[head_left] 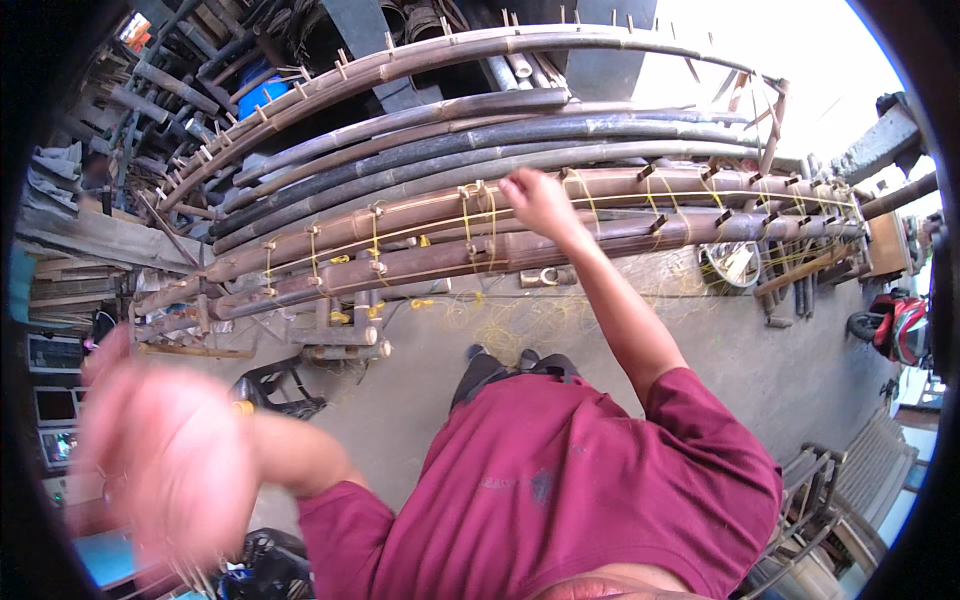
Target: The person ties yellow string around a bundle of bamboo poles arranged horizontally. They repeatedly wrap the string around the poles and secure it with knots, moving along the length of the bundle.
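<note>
Two long brown bamboo poles run side by side across the view, a far one [420, 208] and a near one [390, 268]. Short pegs [378, 210] stick out of both, and yellow string [375, 240] is looped between them. My right hand [540, 205] is at the far pole near its middle, fingers curled closed; whatever is in them is hidden or too small to name. Close to the camera at lower left, my left hand [180, 450] is raised and smeared by motion, so its fingers cannot be read.
Behind lie several darker bamboo poles [450, 145] and a pegged curved pole [400, 65]. Loose yellow string [500, 312] lies on the floor below the frame. A black chair [280, 388] stands at left, a round basket [733, 265] and a red motorbike [900, 325] at right.
</note>
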Tool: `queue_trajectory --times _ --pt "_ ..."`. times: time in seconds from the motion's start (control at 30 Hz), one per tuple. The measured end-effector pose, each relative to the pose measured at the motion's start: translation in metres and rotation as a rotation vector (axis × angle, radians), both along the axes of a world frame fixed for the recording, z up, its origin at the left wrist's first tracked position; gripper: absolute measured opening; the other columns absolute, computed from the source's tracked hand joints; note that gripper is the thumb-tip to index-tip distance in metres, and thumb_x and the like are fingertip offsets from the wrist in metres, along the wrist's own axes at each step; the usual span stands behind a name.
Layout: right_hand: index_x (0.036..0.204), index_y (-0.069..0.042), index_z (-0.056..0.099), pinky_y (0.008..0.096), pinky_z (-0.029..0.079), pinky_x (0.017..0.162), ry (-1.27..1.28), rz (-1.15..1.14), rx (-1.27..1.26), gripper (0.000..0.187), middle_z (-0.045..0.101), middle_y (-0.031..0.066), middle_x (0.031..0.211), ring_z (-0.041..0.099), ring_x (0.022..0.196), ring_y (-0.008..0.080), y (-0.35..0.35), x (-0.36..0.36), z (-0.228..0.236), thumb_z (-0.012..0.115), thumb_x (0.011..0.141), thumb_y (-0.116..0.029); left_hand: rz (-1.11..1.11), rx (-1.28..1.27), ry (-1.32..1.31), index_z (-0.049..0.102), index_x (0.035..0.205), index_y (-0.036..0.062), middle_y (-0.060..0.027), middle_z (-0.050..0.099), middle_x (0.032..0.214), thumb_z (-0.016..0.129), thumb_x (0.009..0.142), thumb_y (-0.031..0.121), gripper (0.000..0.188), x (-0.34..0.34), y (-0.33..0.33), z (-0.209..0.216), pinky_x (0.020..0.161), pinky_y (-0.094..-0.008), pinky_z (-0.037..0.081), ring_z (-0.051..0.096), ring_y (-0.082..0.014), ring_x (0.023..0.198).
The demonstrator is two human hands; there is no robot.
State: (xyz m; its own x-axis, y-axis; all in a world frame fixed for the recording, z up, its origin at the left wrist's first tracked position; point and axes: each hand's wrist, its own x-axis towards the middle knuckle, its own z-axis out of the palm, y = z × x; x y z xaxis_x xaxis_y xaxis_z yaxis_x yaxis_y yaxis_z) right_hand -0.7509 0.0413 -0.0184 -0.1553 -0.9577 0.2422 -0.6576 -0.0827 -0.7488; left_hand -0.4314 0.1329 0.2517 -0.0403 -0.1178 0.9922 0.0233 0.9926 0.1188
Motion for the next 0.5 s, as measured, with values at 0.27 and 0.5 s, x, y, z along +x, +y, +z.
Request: queue_trajectory --times 0.27,0.5 --pt "0.088 -0.006 0.069 0.0427 0.052 0.076 0.094 -0.14 0.261 0.027 0.068 0.018 0.089 0.066 0.084 0.0332 -0.046 0.006 -0.09 0.057 0.088 -0.029 -0.171 1.613 0.105 0.064 0.111 -0.0012 -0.0071 0.067 0.092 0.054 0.098 0.018 0.025 -0.011 -0.048 -0.302 0.079 -0.0266 0.051 0.063 -0.013 0.084" --pt "0.101 -0.005 0.061 0.029 0.05 0.063 -0.678 0.324 0.441 0.024 0.06 0.0017 0.079 0.057 0.064 0.0106 0.002 0.008 -0.003 0.048 0.096 -0.025 -0.444 1.965 0.113 0.057 0.117 -0.004 -0.0131 0.067 0.097 0.05 0.1 0.019 0.029 -0.063 -0.031 -0.345 0.077 -0.0296 0.054 0.066 -0.0173 0.084"
